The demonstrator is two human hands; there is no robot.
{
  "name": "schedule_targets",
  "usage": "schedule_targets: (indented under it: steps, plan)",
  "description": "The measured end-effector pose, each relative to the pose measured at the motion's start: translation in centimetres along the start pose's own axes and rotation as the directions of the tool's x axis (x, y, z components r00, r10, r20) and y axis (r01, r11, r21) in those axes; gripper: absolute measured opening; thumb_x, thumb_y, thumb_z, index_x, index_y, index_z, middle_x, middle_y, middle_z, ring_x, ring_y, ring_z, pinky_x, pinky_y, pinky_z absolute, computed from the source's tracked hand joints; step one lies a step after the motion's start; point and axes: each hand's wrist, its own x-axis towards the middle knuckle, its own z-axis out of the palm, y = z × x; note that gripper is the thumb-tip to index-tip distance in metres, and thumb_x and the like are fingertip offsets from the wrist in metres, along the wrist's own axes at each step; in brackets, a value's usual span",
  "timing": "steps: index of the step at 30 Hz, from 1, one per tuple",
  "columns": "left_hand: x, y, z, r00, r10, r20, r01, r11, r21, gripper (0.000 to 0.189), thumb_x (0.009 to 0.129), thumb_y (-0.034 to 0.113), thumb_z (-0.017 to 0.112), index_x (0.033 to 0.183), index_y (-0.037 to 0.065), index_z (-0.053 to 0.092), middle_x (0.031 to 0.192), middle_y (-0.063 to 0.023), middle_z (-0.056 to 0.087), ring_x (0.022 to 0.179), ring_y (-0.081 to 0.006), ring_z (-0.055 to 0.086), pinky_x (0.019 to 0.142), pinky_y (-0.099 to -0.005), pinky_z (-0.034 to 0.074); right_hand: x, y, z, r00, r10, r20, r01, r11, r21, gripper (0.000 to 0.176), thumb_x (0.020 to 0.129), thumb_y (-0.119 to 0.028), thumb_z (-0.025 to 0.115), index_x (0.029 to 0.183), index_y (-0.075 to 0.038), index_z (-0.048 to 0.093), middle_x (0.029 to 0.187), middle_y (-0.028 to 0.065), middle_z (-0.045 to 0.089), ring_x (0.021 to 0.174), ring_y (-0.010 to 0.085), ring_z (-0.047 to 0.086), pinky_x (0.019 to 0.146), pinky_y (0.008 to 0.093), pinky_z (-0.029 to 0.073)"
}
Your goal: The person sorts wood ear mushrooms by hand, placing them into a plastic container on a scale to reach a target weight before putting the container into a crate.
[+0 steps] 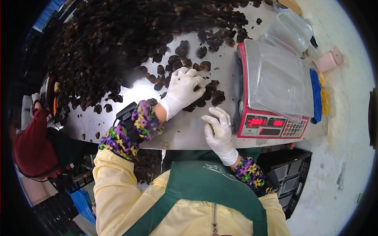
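The left hand [182, 91], in a white glove, lies palm down near the middle of the frame on a small cluster of dark mushrooms [208, 96]. Its fingers are curled over the pieces with the tips pressing on them; whether any piece is pinched underneath cannot be told. A black wrist device [126, 112] sits over the floral sleeve cover [132, 129] on that arm. The cluster lies on the steel table [185, 129], just left of the red digital scale [271, 126] and below the big heap of mushrooms [114, 39] that fills the upper left of the frame.

The right hand [218, 133], also gloved, rests flat at the table's near edge, fingers loosely spread and holding nothing, just beside the scale's lit display. A clear plastic clamshell box [275, 80] lies on the scale's pan (lid side not clear). More clear boxes [293, 25] are stacked in the upper right. A blue cloth [315, 94] hangs right of the scale. At the left edge another person's gloved hand [35, 97] shows above a red garment [33, 145]
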Motion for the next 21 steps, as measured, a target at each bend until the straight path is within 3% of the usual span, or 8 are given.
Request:
schedule_targets:
  steps: [3,6,10,14,17,19,20,21]
  plan:
    - [-2.2,-0.4,-1.1,0.999,0.027,-0.037,-0.03,0.997,-0.069,0.014,0.082,0.021,0.075,0.095,0.017,0.074,0.102,0.002,0.067,0.105,-0.0248,0.058,0.101,-0.0423,0.039,0.0,0.1,-0.1,1.0,0.005,-0.001,-0.005,1.0,0.004,0.029,0.079,0.0,0.067,0.107,-0.007,0.07,0.125,0.0157,0.058,0.122,0.0387,0.053,0.104,0.0466,0.045]
    - [-5.1,-0.3,-3.1,0.995,-0.059,-0.076,0.058,0.998,-0.009,0.031,0.083,0.01,0.071,0.113,0.02,0.071,0.101,0.0024,0.069,0.102,-0.0217,0.061,0.109,-0.0446,0.036,0.0,0.0,-0.2,1.0,0.007,0.002,-0.007,1.0,0.021,0.029,0.08,0.0,0.067,0.107,-0.007,0.07,0.125,0.0154,0.058,0.122,0.0384,0.053,0.104,0.0465,0.045]
    - [-7.9,-1.7,-2.8,0.978,-0.196,-0.077,0.187,0.976,-0.113,0.035,0.083,0.008,0.071,0.116,0.019,0.069,0.099,0.0007,0.067,0.104,-0.0231,0.059,0.111,-0.0491,0.033,0.0,0.1,-0.1,1.0,0.011,-0.004,-0.011,0.999,0.041,0.029,0.08,-0.001,0.067,0.108,-0.007,0.071,0.125,0.0151,0.058,0.121,0.0383,0.053,0.104,0.0462,0.045]
    - [-8.0,-2.0,-3.0,0.968,-0.201,-0.15,0.184,0.976,-0.118,0.036,0.083,0.007,0.071,0.117,0.02,0.069,0.101,-0.0002,0.067,0.106,-0.0243,0.059,0.111,-0.0499,0.033,0.5,-0.2,-0.3,1.0,0.016,-0.008,-0.016,1.0,0.009,0.031,0.08,0.0,0.067,0.109,-0.008,0.071,0.126,0.0156,0.057,0.122,0.0383,0.053,0.104,0.0459,0.045]
    - [-6.0,-1.3,-3.2,0.951,-0.167,-0.259,0.151,0.985,-0.082,0.038,0.084,0.008,0.071,0.12,0.02,0.07,0.11,0.0002,0.069,0.111,-0.024,0.058,0.099,-0.0442,0.038,1.9,0.0,-0.2,0.999,0.027,-0.023,-0.028,0.998,-0.053,0.039,0.08,-0.001,0.065,0.118,-0.009,0.069,0.132,0.0176,0.054,0.125,0.0406,0.05,0.106,0.047,0.043]
    - [-3.9,0.0,-3.4,0.976,-0.049,-0.213,0.05,0.999,0.002,0.035,0.082,0.019,0.074,0.117,0.021,0.07,0.113,-0.0009,0.065,0.112,-0.0247,0.057,0.112,-0.0507,0.031,3.2,0.0,0.4,0.999,0.016,-0.05,-0.027,0.974,-0.224,0.047,0.083,-0.005,0.063,0.13,-0.01,0.064,0.14,0.0196,0.05,0.129,0.0442,0.046,0.109,0.0501,0.04]
    - [-3.3,-0.1,-2.5,0.984,0.003,-0.179,0.011,0.997,0.078,0.038,0.081,0.019,0.075,0.119,0.02,0.069,0.12,-0.0022,0.065,0.117,-0.0253,0.054,0.111,-0.0476,0.032,3.8,0.2,0.8,0.998,0.051,-0.028,-0.056,0.965,-0.256,0.051,0.085,-0.011,0.062,0.136,-0.011,0.059,0.143,0.0204,0.047,0.132,0.0467,0.041,0.111,0.0535,0.037]
    - [-3.2,-0.1,-1.3,0.984,0.053,-0.168,-0.034,0.993,0.114,0.036,0.081,0.019,0.075,0.117,0.02,0.069,0.111,-0.0008,0.065,0.114,-0.0241,0.055,0.114,-0.0498,0.03,4.1,0.2,1.2,0.998,0.047,-0.029,-0.053,0.964,-0.26,0.051,0.085,-0.011,0.062,0.136,-0.011,0.059,0.143,0.0204,0.047,0.132,0.0467,0.041,0.111,0.0535,0.037]
